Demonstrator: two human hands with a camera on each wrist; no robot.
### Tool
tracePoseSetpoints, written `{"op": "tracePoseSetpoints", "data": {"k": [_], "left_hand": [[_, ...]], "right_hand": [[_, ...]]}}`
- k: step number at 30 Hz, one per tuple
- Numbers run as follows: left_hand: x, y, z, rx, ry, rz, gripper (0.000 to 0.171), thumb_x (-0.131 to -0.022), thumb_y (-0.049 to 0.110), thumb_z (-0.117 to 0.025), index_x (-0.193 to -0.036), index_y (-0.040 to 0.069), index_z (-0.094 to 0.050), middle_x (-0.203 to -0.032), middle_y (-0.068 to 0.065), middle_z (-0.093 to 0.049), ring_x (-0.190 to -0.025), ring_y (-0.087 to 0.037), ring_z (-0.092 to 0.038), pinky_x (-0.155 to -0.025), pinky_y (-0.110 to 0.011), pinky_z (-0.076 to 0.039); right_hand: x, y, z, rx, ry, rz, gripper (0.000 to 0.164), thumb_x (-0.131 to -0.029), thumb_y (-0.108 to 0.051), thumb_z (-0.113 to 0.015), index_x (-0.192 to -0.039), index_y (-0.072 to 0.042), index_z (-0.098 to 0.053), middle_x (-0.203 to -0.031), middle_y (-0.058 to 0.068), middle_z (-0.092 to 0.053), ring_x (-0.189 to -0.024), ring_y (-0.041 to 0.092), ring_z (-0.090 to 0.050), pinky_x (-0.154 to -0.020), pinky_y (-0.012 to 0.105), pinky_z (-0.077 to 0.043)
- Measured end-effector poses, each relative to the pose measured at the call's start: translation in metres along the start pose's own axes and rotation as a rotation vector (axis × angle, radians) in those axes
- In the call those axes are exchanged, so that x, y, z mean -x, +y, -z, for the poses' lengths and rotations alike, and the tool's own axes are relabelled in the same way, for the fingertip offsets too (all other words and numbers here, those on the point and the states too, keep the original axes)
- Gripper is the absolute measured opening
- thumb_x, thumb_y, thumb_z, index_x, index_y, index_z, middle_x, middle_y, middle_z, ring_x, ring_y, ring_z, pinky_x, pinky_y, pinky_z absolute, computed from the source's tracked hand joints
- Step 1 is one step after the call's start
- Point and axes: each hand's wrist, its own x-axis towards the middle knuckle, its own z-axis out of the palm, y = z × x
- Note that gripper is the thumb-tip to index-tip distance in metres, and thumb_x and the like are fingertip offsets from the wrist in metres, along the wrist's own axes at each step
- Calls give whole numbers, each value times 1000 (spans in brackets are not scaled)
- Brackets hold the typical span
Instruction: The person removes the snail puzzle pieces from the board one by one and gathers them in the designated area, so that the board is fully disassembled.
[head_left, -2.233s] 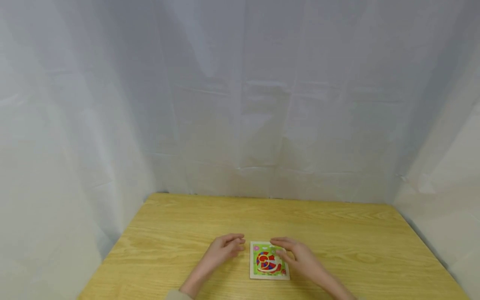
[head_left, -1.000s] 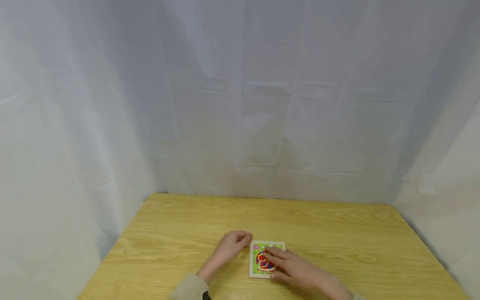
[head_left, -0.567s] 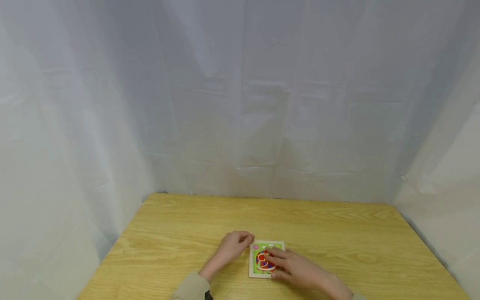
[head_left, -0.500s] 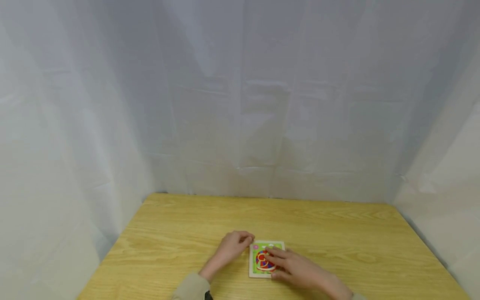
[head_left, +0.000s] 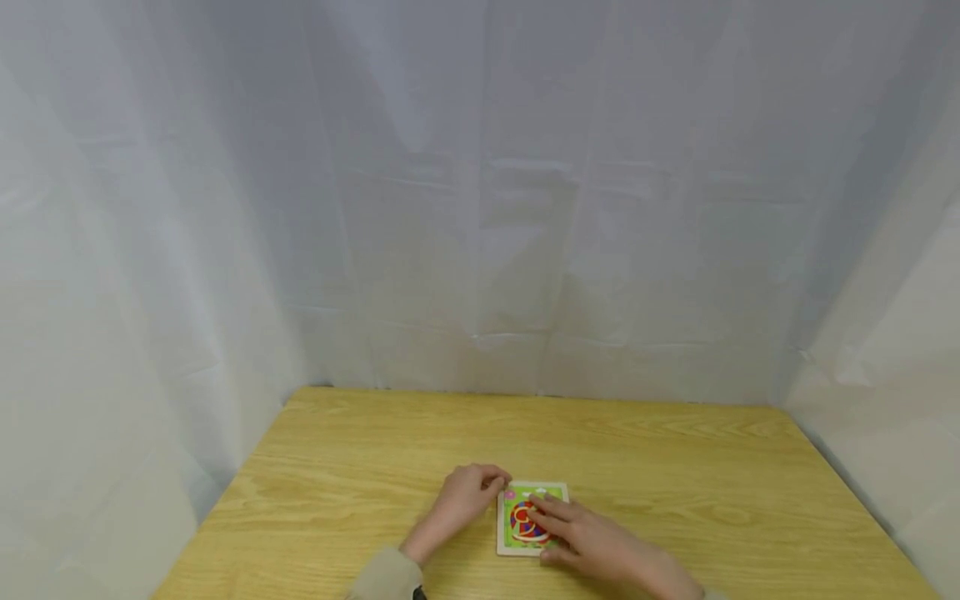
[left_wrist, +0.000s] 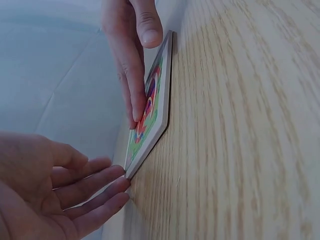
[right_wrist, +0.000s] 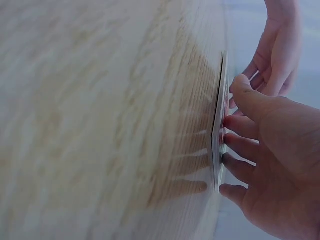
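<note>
A small square picture puzzle (head_left: 529,531) with a pale wooden frame lies flat, its green picture showing a red and blue spiral shape. My left hand (head_left: 462,497) is at its far left corner; in the left wrist view the fingertips (left_wrist: 124,184) meet that corner, with the thumb held off. Over the puzzle's right half lies my right hand (head_left: 592,536), fingers extended and spread, hiding that side of the picture. Seen from the right wrist, several fingertips (right_wrist: 231,140) rest on the puzzle's face while the thumb (right_wrist: 242,84) stays raised.
The light wood table (head_left: 675,467) extends behind and to both sides of the hands. Pale sheeting (head_left: 480,208) hangs along its back edge and down the left and right sides. Beige sleeves (head_left: 386,573) reach in at the front.
Over two seconds my right hand has come left and down onto the puzzle, and my left hand has moved right to its corner. In the last half second both hands have stayed nearly still.
</note>
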Motion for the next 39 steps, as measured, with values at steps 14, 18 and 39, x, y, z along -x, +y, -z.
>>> {"op": "tracePoseSetpoints", "data": {"k": [14, 18, 39], "left_hand": [[0, 5, -4, -59, 48, -4, 18, -97, 11, -63, -107, 3, -76, -85, -4, -72, -56, -4, -40, -52, -21, -36], [0, 7, -3, -37, 38, 0, 19, -98, 9, -62, -108, 0, -75, -86, -6, -72, -50, -3, -39, -46, -19, -34], [-4, 9, -6, 145, 7, 43, 25, -99, 13, -60, -117, -2, -68, -101, -13, -74, -91, -27, -73, -72, -34, -59]], "right_hand": [[0, 0, 0, 10, -2, 11, 61, -103, -49, -51, -148, -8, -52, -154, 14, -47, -137, 35, -49, -108, 56, -43], [0, -1, 2, -1, -6, 23, 61, -103, -47, -51, -148, -6, -51, -154, 16, -47, -137, 34, -49, -108, 57, -43], [-2, 0, 1, 18, 1, 35, 61, -103, -47, -52, -148, -6, -52, -153, 16, -48, -137, 34, -50, -107, 57, -44]]}}
